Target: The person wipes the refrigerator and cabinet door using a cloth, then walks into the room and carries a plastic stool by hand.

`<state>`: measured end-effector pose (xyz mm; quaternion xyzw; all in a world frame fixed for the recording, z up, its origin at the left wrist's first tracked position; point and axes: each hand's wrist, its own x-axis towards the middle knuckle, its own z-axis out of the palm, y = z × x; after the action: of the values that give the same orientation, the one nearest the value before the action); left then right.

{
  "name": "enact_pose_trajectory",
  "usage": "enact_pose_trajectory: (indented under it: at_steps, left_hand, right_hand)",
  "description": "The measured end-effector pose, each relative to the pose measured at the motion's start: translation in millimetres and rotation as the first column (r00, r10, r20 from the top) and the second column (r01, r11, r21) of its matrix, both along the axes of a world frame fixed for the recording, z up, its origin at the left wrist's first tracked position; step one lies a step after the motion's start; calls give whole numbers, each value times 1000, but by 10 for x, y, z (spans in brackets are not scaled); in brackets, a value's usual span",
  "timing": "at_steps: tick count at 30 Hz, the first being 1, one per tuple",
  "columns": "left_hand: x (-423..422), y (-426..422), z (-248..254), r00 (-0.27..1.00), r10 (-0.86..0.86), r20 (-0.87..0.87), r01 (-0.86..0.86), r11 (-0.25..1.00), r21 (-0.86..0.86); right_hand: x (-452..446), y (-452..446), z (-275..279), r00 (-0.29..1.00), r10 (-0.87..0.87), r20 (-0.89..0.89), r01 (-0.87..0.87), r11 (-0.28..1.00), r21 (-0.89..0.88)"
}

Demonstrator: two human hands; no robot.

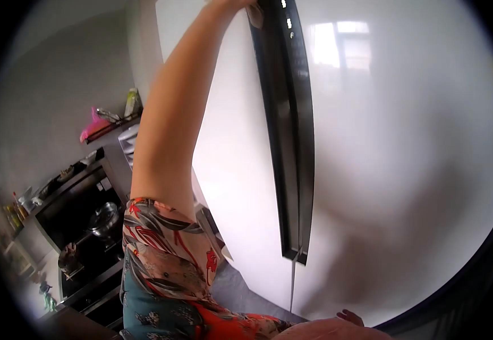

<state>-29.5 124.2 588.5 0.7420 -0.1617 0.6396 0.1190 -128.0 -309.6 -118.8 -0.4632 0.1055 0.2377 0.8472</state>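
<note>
A tall white double-door refrigerator [405,130] fills the middle and right of the head view. Down its centre, where the doors meet, runs a long black recessed handle strip [283,130]. My left arm stretches up across the left door, and my left hand [239,3] is at the upper part of this strip, fingers hooked into its edge. The top of the frame cuts off most of that hand. Low in the view, fingertips of my right hand [351,318] show near the lower door. What they hold, if anything, is hidden.
At left stands a dark stove [85,226] with a lidded metal pot [105,218]. Bottles [15,215] line the counter's far end. A shelf [110,129] above carries a pink bag [93,127]. Grey floor [241,289] shows below the refrigerator.
</note>
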Motion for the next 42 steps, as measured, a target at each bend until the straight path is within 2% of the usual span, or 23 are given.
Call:
enact_pose_trajectory:
  at_steps: [3, 4, 5, 6, 8, 10, 12, 14, 15, 17, 18, 21, 24, 25, 28, 29, 32, 33, 36, 37, 38, 40, 42]
  left_hand:
    - [73, -85, -893, 997, 74, -37, -74, 997, 0]
    - [85, -150, -1294, 992, 123, 27, -124, 991, 56]
    - [26, -253, -1682, 985, 74, -153, -72, 997, 17]
    - [62, -315, -2077, 985, -9, -169, 6, 1000, -19]
    - [160, -435, -2913, 997, 25, 74, -27, 999, 22]
    - [184, -576, -3778, 964, -191, -185, 145, 961, -238]
    - [168, -692, -4469, 935, -251, -252, 168, 936, -309]
    - [178, -818, -5144, 925, -159, -347, 65, 961, -268]
    - [112, -905, -5350, 845, -183, -503, 1, 940, -341]
    - [142, -1041, -5804, 741, -226, -632, -82, 904, -419]
    - [127, -1087, -5879, 692, -250, -677, -128, 881, -456]
    - [228, -1060, -5984, 797, -57, -601, -198, 916, -350]
    - [273, -916, -5944, 820, -76, -567, -157, 923, -351]
    - [240, -882, -5886, 797, -82, -599, -163, 925, -344]
    - [163, -784, -5762, 729, -157, -667, -125, 926, -355]
    - [199, -758, -5823, 815, -158, -557, -68, 929, -363]
    - [66, -836, -5966, 694, -230, -682, 23, 954, -298]
    - [21, -861, -6000, 758, -326, -565, 67, 900, -430]
    - [59, -932, -5984, 777, -439, -451, 36, 746, -665]
    - [127, -976, -5978, 801, -433, -414, 107, 783, -613]
    - [168, -1032, -5972, 787, -399, -470, 97, 833, -545]
    - [215, -989, -5960, 650, -273, -709, 5, 935, -354]
    - [210, -963, -5997, 649, -260, -715, 23, 946, -323]
  right_hand:
    - [9, 19, -99, 974, -32, -223, 33, 999, -1]
    - [-28, 32, -24, 973, 12, -232, -19, 999, -28]
    - [-76, 44, -6, 975, 24, -220, -36, 998, -53]
    - [-110, 22, 34, 977, 32, -210, -51, 995, -86]
    - [-128, -24, 52, 973, 64, -222, -102, 981, -167]
    - [-168, -61, 156, 970, 80, -231, -139, 958, -251]
    - [-223, -186, 186, 966, 110, -233, -155, 971, -183]
    - [-323, -172, 367, 968, 133, -211, -174, 966, -190]
    - [-366, -164, 414, 965, 124, -233, -174, 963, -206]
    - [-444, -173, 471, 957, 110, -268, -176, 955, -239]
    - [-471, -192, 440, 956, 113, -270, -180, 954, -240]
    - [-520, -168, 352, 959, 111, -259, -174, 956, -235]
    - [-513, -139, 383, 961, 122, -250, -179, 960, -216]
    - [-512, -137, 391, 962, 124, -244, -168, 971, -170]
    - [-485, -116, 370, 966, 136, -220, -178, 967, -183]
    - [-477, -104, 381, 966, 135, -220, -174, 971, -166]
    - [-442, -92, 441, 958, 143, -250, -189, 967, -173]
    - [-406, -104, 448, 958, 144, -246, -194, 962, -192]
    - [-486, -195, 461, 956, 138, -261, -201, 951, -235]
    - [-493, -210, 471, 951, 144, -275, -214, 946, -245]
    - [-507, -235, 488, 946, 147, -290, -224, 940, -256]
    - [-488, -210, 540, 938, 145, -316, -236, 933, -273]
    - [-484, -154, 556, 934, 157, -322, -254, 924, -285]
